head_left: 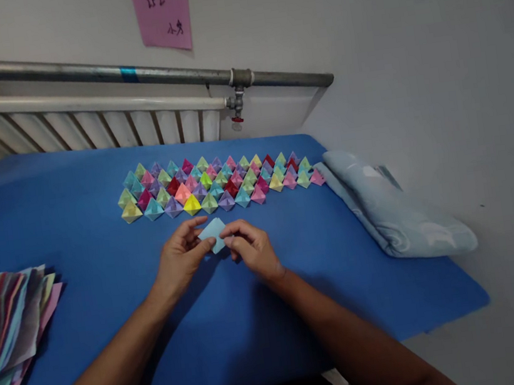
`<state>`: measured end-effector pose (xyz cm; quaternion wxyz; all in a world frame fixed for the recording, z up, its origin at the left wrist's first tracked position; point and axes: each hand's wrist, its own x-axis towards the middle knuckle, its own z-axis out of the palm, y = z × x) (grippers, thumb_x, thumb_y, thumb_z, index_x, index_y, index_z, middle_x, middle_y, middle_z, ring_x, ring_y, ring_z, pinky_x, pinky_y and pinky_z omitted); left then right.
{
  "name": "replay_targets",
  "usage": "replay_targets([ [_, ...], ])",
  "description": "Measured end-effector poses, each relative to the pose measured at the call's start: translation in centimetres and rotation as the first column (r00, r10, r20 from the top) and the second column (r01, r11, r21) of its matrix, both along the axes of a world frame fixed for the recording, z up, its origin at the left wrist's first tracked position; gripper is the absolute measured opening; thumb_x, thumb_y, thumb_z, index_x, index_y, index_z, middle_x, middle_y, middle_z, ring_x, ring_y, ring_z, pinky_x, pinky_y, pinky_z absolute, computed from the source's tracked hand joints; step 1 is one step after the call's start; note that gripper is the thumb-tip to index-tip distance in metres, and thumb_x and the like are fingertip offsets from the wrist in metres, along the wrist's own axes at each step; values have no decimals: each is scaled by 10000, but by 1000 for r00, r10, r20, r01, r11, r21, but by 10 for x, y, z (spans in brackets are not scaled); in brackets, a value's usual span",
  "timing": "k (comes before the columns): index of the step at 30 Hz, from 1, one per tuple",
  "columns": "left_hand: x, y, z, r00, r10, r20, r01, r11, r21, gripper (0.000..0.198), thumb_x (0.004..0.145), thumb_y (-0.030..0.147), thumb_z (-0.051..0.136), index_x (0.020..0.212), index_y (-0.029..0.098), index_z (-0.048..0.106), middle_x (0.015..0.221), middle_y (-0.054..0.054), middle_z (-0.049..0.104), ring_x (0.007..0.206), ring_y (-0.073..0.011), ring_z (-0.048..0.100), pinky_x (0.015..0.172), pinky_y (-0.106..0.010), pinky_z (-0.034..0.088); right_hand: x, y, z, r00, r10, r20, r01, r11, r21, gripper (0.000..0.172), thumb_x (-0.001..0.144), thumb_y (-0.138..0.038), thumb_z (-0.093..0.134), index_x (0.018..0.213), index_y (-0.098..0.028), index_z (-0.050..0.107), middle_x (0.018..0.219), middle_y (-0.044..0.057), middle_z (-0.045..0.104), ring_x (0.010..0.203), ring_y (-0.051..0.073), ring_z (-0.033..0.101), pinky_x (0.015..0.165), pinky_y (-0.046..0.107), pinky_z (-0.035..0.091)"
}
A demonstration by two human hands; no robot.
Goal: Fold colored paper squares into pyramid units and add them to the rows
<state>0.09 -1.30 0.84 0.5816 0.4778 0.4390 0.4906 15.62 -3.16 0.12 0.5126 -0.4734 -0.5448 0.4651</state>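
Near the middle of the frame, the left hand [180, 250] and right hand [256, 251] both pinch a light blue folded paper [213, 230]. Just above sit rows of bright folded shapes [216, 190]. Colored sheets [20, 318] lie at lower left.

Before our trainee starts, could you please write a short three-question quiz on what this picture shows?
1. True or false: the left hand holds a light blue folded paper.
2. Multiple choice: what colour is the valve handle below the metal pipe?
A) green
B) red
C) yellow
3. Fill in the blank: the folded patterned cloth lies on the person's ______ side of the rows of folded paper pieces.

Key:
1. True; the right hand is at the paper's edge too.
2. B
3. right
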Motion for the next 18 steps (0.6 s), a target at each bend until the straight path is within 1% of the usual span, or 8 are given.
replay_targets([
  [3,1,0,-2,999,-34,6,34,999,-16,523,620,290,810,1099,188,626,798,0,703,660,-123,603,635,-261,464,-3,3,-2,996,-70,-53,71,997,20,146,786,-362,615,773,-220,582,686,-40,549,597,102,517,579,239,439],
  [5,1,0,-2,998,-64,2,64,998,-25,532,615,291,809,1101,183,623,786,3,701,655,-121,600,635,-260,459,-5,6,-5,983,-126,-133,130,991,16,176,749,-352,661,821,-233,552,730,-42,577,641,107,546,622,244,452],
  [6,1,0,-2,997,-77,-5,77,997,-29,534,613,293,808,1101,182,623,772,8,696,650,-121,598,634,-260,456,-5,7,-7,976,-133,-173,134,991,-8,221,725,-350,684,859,-240,548,749,-43,591,654,111,558,627,246,457],
  [8,2,0,0,995,-97,-24,96,994,-48,534,600,301,812,1087,183,626,740,19,686,639,-123,600,633,-263,457,-5,9,-8,973,-96,-208,78,992,-96,278,706,-379,704,904,-242,564,743,-42,604,637,115,561,604,247,452],
  [10,2,-1,3,993,-115,-39,112,991,-72,533,587,308,816,1070,185,628,715,27,677,634,-128,606,638,-272,465,-3,10,-8,981,-36,-188,2,984,-178,267,718,-425,691,874,-224,609,681,-43,593,585,107,533,563,240,425],
  [12,2,0,5,991,-127,-44,123,988,-89,528,575,311,824,1051,188,631,694,35,670,624,-127,605,639,-276,471,-1,9,-7,989,-9,-151,-23,977,-213,256,730,-453,677,789,-206,639,625,-43,572,558,100,506,546,236,401],
  [15,2,0,5,990,-137,-37,132,985,-113,498,567,324,841,1007,191,649,644,49,648,600,-119,592,634,-274,477,0,9,-5,988,-58,-145,27,978,-205,246,714,-448,689,733,-205,648,621,-41,579,575,104,507,564,240,403],
  [18,0,0,4,974,-220,-44,208,959,-191,366,590,394,844,821,171,669,609,29,639,598,-130,608,627,-283,488,0,10,-6,979,-126,-161,98,981,-168,231,707,-438,693,716,-210,650,638,-41,588,595,108,505,591,243,410],
])
